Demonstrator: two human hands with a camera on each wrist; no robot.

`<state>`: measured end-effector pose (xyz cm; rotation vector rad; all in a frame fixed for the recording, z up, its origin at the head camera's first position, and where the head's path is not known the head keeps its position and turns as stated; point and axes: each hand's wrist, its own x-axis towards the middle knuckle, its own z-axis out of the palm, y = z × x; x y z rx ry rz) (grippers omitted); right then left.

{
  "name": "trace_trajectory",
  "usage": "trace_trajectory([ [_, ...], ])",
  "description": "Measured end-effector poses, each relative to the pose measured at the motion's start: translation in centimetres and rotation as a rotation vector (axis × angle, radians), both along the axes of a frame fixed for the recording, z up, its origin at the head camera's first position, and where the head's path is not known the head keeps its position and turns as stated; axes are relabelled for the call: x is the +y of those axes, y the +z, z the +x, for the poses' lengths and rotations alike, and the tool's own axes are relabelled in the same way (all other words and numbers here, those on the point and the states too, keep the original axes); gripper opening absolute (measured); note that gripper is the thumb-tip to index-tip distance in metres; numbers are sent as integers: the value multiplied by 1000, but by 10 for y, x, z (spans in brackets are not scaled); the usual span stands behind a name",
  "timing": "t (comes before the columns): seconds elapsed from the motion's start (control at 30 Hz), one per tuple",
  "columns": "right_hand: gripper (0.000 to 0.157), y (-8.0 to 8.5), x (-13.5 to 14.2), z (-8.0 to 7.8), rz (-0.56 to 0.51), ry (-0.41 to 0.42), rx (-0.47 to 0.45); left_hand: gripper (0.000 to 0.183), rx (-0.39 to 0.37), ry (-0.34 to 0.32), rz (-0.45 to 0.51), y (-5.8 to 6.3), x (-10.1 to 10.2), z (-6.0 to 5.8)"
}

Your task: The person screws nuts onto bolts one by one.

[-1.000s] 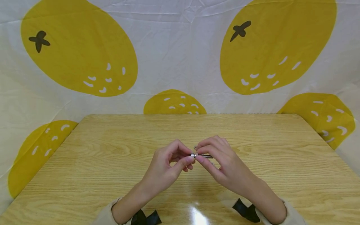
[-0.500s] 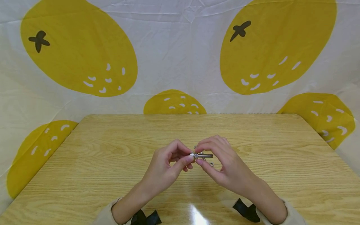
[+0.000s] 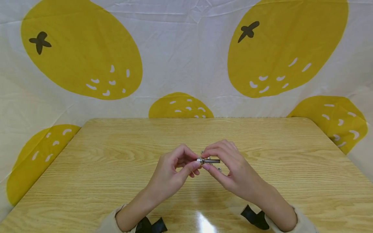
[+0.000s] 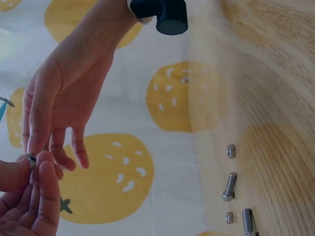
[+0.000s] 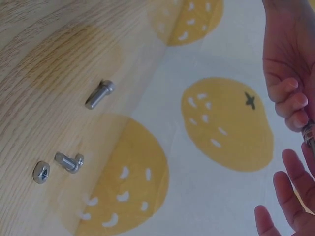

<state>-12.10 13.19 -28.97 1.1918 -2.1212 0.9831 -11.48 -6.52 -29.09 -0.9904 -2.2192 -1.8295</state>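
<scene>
1. Nearest: sleeves [image 3: 112, 223] and black pieces [image 3: 159, 225] at the wrists, low over the worktop [image 3: 116, 181]. Near edge out of view.

2. Left hand [image 3: 172, 171]: thumb and fingertips closed in a pinch on one end of the bolt [image 3: 215, 161]. Right hand [image 3: 234, 166]: thumb and forefinger curled in a narrow pinch round the nut [image 3: 203, 160] on that bolt, other fingers looser. Fingertips of both nearly meet.

3. Bolt and nut: held up, about midway between the worktop's left and right edges. Risk, as judged: small, smooth metal and a fingertip grip. Were the left pinch to slacken, the bolt could spin with the nut or drop among the loose pieces; a sideways pull by the right could tilt the nut and jam it.

4. Long axis of bolt: roughly level, parallel to the worktop's far edge. Free end points toward the right edge; gripped end, probably the head, toward the left edge, mostly hidden by fingers.

5. On the worktop around and beneath: two loose nuts [image 5: 41, 172], a short bolt [image 5: 65, 160] between them, a larger loose bolt [image 5: 100, 94] apart, hidden in the head view. A brushing finger could scatter these.

6. Beyond the far edge: white cloth [image 3: 186, 58], yellow fruit print.
</scene>
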Motion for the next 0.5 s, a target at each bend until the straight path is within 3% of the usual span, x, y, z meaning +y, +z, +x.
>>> trace_trajectory([
  [0.5,12,-3,0,1,53,-48,-50,7,-7,-6,1,0,1,0],
])
